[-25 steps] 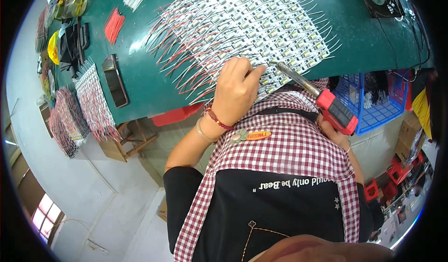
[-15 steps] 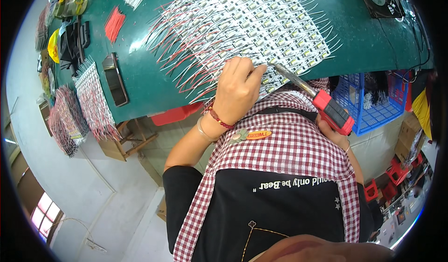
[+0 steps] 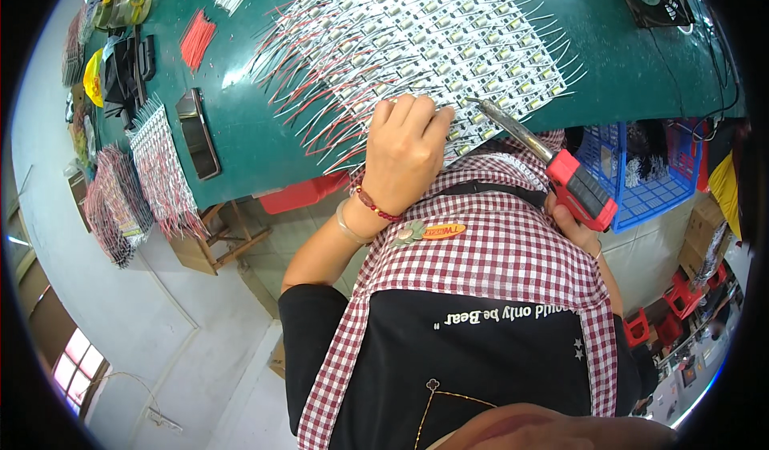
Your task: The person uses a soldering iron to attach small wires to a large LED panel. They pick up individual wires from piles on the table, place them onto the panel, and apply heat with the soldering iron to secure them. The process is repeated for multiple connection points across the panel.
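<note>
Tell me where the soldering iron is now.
In the head view, the soldering iron is right of centre, in the right hand, tip over the white circuit panel.

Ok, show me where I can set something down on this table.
Bare green table shows between the phone and the wire-fringed board sheet, and between that sheet and the black device. Crowded: the left end, with wired strips, and around the left hand and soldering iron.

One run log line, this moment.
left hand: over circuit board panel | right hand: holding soldering iron | tip: over panel, contact unclear
</note>
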Motion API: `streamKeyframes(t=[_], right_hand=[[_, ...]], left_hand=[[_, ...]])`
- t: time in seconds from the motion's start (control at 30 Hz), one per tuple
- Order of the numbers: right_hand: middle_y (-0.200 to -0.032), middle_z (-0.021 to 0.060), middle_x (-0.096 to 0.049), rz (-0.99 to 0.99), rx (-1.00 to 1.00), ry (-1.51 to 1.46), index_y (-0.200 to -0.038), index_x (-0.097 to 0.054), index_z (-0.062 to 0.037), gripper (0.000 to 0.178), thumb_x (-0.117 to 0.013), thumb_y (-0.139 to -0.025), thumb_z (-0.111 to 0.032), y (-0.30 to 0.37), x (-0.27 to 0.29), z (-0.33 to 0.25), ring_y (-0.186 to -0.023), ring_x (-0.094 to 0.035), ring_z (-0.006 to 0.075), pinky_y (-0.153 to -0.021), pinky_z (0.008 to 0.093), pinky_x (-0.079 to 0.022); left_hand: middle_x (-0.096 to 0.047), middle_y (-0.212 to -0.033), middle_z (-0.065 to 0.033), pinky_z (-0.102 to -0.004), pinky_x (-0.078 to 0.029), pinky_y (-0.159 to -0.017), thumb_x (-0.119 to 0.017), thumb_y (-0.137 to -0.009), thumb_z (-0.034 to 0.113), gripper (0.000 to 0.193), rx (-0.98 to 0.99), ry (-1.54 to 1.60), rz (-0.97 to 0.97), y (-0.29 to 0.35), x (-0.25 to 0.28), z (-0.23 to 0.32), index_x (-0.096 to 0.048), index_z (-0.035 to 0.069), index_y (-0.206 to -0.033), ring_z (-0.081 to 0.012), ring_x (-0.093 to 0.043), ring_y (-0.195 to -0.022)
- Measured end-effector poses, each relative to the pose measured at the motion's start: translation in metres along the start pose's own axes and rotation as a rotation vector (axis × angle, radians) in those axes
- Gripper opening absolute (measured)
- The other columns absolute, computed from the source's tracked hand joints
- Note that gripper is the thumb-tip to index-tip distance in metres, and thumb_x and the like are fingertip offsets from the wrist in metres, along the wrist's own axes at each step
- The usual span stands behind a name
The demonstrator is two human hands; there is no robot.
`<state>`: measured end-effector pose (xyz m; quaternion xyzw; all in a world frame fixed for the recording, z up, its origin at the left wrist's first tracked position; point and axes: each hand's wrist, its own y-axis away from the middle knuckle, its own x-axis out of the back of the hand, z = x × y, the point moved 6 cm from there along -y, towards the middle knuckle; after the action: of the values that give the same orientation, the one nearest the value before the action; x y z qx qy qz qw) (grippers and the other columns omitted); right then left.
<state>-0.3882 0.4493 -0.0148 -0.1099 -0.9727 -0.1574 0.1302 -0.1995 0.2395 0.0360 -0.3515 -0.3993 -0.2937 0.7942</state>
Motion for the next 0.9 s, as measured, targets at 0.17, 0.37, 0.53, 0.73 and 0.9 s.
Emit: streamKeyframes(t=[0.17, 0.37, 0.53, 0.73, 0.9], right_hand=[[-0.079, 0.0104, -0.063, -0.036, 0.004, -0.033, -0.085, -0.064, -0.0007, 0.016, -0.064, -0.076, -0.014, 0.002, 0.001, 0.002, -0.07, -0.061, 0.025, -0.064, 0.0334, -0.047], [-0.08, 0.0097, -0.064, 0.03, -0.071, -0.156, -0.086, -0.064, -0.0013, 0.016, -0.064, -0.08, -0.016, 0.017, 0.002, 0.016, -0.072, -0.062, 0.0228, -0.064, 0.0316, -0.047], [-0.077, 0.0085, -0.063, -0.034, -0.026, -0.043, -0.084, -0.063, -0.002, 0.016, -0.064, -0.077, -0.017, 0.019, 0.001, 0.012, -0.07, -0.06, 0.0231, -0.062, 0.0326, -0.046], [-0.073, 0.0083, -0.06, -0.013, -0.021, -0.112, -0.078, -0.062, -0.0024, 0.015, -0.065, -0.072, -0.016, 0.021, -0.005, 0.007, -0.065, -0.058, 0.0245, -0.059, 0.0338, -0.044], [-0.073, 0.0098, -0.06, -0.013, 0.044, -0.018, -0.078, -0.061, -0.0021, 0.014, -0.065, -0.068, -0.01, 0.02, -0.007, 0.007, -0.064, -0.058, 0.0259, -0.056, 0.0347, -0.044]], left_hand=[[-0.046, -0.07, -0.0041, -0.0349, -0.037, -0.063, -0.064, -0.067, -0.003, 0.02, 0.099, -0.023, -0.085, 0.002, 0.027, -0.008, -0.066, 0.007, -0.083, -0.0216, -0.05, -0.07], [-0.046, -0.068, -0.0051, -0.0332, -0.038, -0.057, -0.066, -0.062, -0.008, 0.029, 0.113, 0.043, 0.042, 0.007, 0.057, 0.002, -0.068, 0.007, -0.087, -0.022, -0.049, -0.065], [-0.046, -0.069, -0.005, -0.0335, -0.039, -0.057, -0.065, -0.063, -0.007, 0.029, 0.054, 0.156, 0.079, 0.009, 0.003, 0.012, -0.067, 0.007, -0.088, -0.0219, -0.048, -0.065], [-0.047, -0.069, -0.0051, -0.0337, -0.039, -0.057, -0.064, -0.064, -0.007, 0.027, 0.047, 0.164, 0.056, 0.012, -0.011, 0.01, -0.067, 0.007, -0.087, -0.0218, -0.047, -0.065], [-0.046, -0.069, -0.0053, -0.0338, -0.039, -0.057, -0.063, -0.064, -0.007, 0.026, 0.049, 0.16, 0.065, 0.013, -0.01, 0.01, -0.066, 0.006, -0.086, -0.022, -0.047, -0.065]])
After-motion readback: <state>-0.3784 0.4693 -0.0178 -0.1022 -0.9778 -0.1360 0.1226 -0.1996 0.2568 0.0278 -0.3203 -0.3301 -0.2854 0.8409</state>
